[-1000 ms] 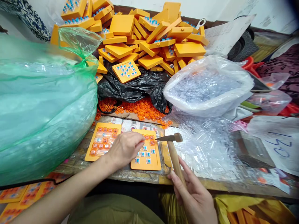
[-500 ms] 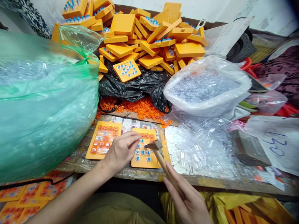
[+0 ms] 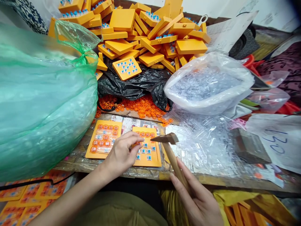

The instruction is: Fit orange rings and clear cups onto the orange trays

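A person's two bare hands work at a cluttered wooden bench (image 3: 75, 164). The left hand (image 3: 122, 152) is over the left side of a yellow-orange board (image 3: 154, 161) lying flat near the bench's front edge. Its thumb and forefinger curve toward each other; whether they pinch a small piece, I cannot tell. A row of orange caps lines the board's far end, with bare blue-and-clear parts nearer. The right hand (image 3: 197, 196) has its fingers closed around the wooden handle of a hammer (image 3: 174, 161), whose metal head is over the board's right side. Just left lies a second board (image 3: 102, 139), mostly fitted with orange caps. Beyond are loose orange rings (image 3: 145, 108), a black plastic bag (image 3: 131, 86) and a heap of similar boards (image 3: 122, 20). A bulging green bag (image 3: 47, 106) fills the left; on the right, an open white bag (image 3: 188, 103) holds clear pieces.
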Motion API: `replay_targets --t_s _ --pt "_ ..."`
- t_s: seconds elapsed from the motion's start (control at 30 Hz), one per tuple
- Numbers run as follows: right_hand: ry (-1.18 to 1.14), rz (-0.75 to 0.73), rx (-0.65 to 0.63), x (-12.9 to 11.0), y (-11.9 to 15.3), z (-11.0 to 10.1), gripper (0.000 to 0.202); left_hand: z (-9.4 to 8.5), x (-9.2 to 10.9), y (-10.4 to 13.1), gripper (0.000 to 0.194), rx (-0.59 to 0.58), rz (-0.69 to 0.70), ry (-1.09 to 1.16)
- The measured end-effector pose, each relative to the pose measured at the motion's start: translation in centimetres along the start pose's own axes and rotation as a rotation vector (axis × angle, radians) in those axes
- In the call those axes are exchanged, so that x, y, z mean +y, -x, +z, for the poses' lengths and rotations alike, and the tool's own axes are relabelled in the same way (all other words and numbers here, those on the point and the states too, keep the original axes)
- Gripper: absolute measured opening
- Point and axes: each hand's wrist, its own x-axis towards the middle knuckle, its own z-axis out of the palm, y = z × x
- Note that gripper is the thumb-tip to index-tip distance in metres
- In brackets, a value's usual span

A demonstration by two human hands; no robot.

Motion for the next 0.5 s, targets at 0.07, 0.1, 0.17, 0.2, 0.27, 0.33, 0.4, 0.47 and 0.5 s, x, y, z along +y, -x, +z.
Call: replay_targets --t_s 0.07,0.1,0.17,0.2,0.27,0.33,0.4,0.47,0.5 --pt "0.034 -0.024 -0.029 0.14 -0.03 0.0 0.06 -0.16 0.16 0.02 0.019 0.001 -0.034 -0.003" --pt "0.051 -0.031 -0.058 0.26 0.01 0.04 0.059 -0.2 0.2 0.03 0.02 -0.005 -0.043 -0.008" --pt "0.079 -0.027 -0.104 0.52 0.12 0.12 0.057 -0.22 0.21 0.08 0.021 -0.023 -0.053 -0.016" --pt "0.081 -0.021 -0.109 0.61 0.18 0.13 0.057 -0.2 0.18 0.14 0.021 -0.031 -0.059 -0.021" --pt "0.067 -0.02 -0.089 0.64 0.25 0.05 0.057 -0.16 0.07 0.3 0.022 -0.042 -0.07 -0.03" --pt "0.047 -0.014 -0.023 0.51 0.27 -0.14 0.058 -0.12 -0.03 0.46 0.021 -0.044 -0.085 -0.036" --pt "0.034 0.0 0.051 0.28 0.25 -0.34 0.058 -0.05 -0.06 0.52 0.021 -0.047 -0.105 -0.036" --pt "0.024 -0.003 0.083 0.06 0.19 -0.48 0.057 0.14 -0.01 0.41 0.022 -0.049 -0.116 -0.027" --pt "0.017 -0.007 0.082 -0.03 0.15 -0.49 0.058 0.31 0.06 0.3 0.023 -0.054 -0.111 -0.02"
